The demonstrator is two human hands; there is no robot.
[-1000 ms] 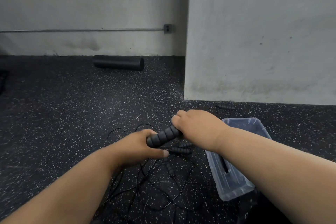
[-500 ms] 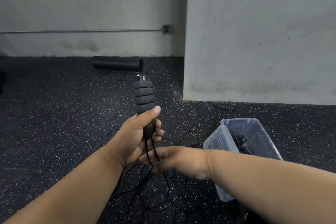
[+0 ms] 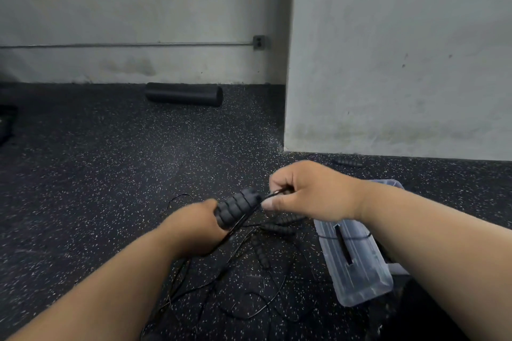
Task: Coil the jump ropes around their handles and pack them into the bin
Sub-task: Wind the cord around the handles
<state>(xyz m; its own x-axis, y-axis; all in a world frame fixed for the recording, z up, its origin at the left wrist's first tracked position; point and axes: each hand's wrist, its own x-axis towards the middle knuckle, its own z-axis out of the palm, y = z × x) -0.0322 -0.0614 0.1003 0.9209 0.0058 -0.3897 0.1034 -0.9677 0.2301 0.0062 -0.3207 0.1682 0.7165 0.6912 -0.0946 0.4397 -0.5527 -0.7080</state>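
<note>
My left hand (image 3: 194,225) grips the lower end of a pair of black ribbed foam jump rope handles (image 3: 238,205), tilted up to the right. My right hand (image 3: 307,192) pinches the thin black rope (image 3: 270,194) at the handles' top end. More thin black rope (image 3: 243,279) lies tangled on the floor below my hands, with other ribbed handles (image 3: 278,228) among it. A clear plastic bin (image 3: 357,263) stands on the floor at the right, partly behind my right forearm; its contents are hidden.
A black foam roller (image 3: 184,94) lies by the far wall. A white wall corner (image 3: 288,119) juts out at the right. One more ribbed handle (image 3: 347,162) lies at the foot of that wall. The floor is dark speckled rubber.
The handles were upright in my left hand; now they lie tilted low. My right hand has risen from under them to the handles' top end and pinches the rope there.
</note>
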